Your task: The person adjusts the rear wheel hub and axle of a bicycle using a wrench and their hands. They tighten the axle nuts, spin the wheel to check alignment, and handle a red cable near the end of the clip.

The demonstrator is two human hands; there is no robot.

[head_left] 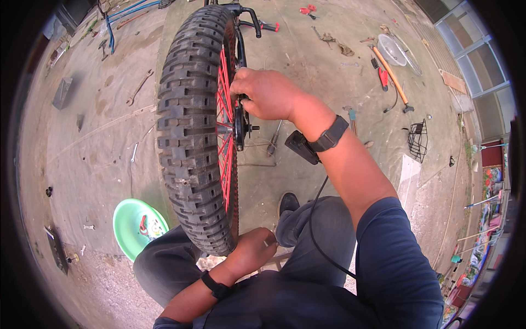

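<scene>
A fat knobby bicycle tyre (188,115) with red spokes (224,170) stands upright before me on its black fork (239,131), whose axle end sticks out to the right. My right hand (263,96) is at the upper spokes beside the fork, fingers curled in; what they grip is hidden. At the tyre's bottom, just right of it, my left hand (255,249) has its fingers curled, and I cannot make out what is in them.
A green basin (125,225) holding tools is at lower left. Around lie a wrench (138,88), a screwdriver (273,143), an orange-handled hammer (390,71), red pliers (382,79), a white bowl (390,46) and a wire rack (416,140). A glazed wall (471,60) borders the right.
</scene>
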